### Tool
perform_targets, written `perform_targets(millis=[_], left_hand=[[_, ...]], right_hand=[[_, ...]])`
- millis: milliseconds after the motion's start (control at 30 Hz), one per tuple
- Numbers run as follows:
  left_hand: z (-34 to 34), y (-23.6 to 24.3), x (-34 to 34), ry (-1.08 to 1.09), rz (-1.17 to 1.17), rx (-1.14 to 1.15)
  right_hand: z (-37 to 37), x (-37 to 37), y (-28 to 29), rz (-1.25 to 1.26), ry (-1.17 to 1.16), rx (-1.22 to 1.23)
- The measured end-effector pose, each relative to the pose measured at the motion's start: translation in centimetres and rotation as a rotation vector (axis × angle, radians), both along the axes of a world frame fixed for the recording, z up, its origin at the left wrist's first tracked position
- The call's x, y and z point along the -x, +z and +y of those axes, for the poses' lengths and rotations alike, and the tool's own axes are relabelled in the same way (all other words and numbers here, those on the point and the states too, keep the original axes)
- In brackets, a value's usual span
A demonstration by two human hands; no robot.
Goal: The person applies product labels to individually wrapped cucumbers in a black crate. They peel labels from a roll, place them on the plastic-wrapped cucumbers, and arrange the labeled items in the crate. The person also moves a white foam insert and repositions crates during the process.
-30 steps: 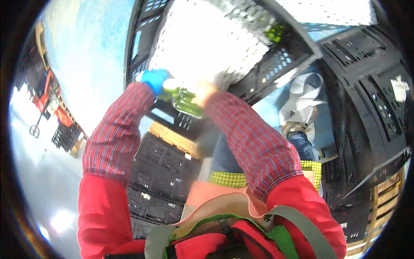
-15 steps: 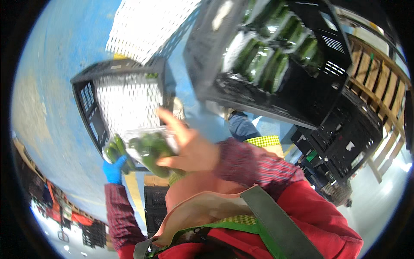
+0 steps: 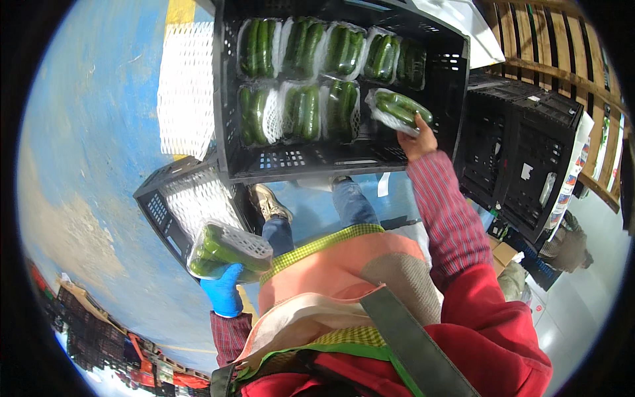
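My right hand point(image 3: 419, 141), bare, grips one end of a film-wrapped pack of cucumbers point(image 3: 399, 107) with a white base. It holds the pack tilted inside the large black crate point(image 3: 311, 174), at the right of the nearer row. Several similar wrapped packs point(image 3: 301, 112) lie there in two rows. In its blue glove, my left hand point(image 3: 225, 291) holds another pack of cucumbers point(image 3: 218, 255) over the near edge of a smaller-looking black crate point(image 3: 159, 215). White foam netting point(image 3: 202, 196) lines that lower crate; the held pack hides part of it.
White foam netting point(image 3: 187, 89) lies left of the large crate. Stacked black crates point(image 3: 512, 149) stand at the right, near a wooden pallet point(image 3: 562, 59). My shoe point(image 3: 270, 202) is on the blue floor beside the lower crate.
My right hand has moved from the lower crate to the large one and now holds a pack there. My left hand holds a pack up, and the view has swung toward the large crate.
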State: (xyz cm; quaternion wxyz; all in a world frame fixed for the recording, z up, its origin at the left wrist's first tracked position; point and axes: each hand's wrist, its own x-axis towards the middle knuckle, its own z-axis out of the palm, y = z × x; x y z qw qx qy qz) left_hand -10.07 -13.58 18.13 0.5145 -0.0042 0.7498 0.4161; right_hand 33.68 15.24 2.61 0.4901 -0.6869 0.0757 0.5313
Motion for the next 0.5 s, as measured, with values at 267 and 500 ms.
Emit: perform_targets(millis=[267,500], left_hand=[[3.2,2.5,-3.9,-0.104,-0.018,-0.042],[4.9,2.0,-6.5,-0.165,0.006,-0.02]], right_hand=[[-0.8,3.2,-11.3,0.245,-0.401,0.105],[0.2,4.8,-5.5,0.167,0.923,0.597]])
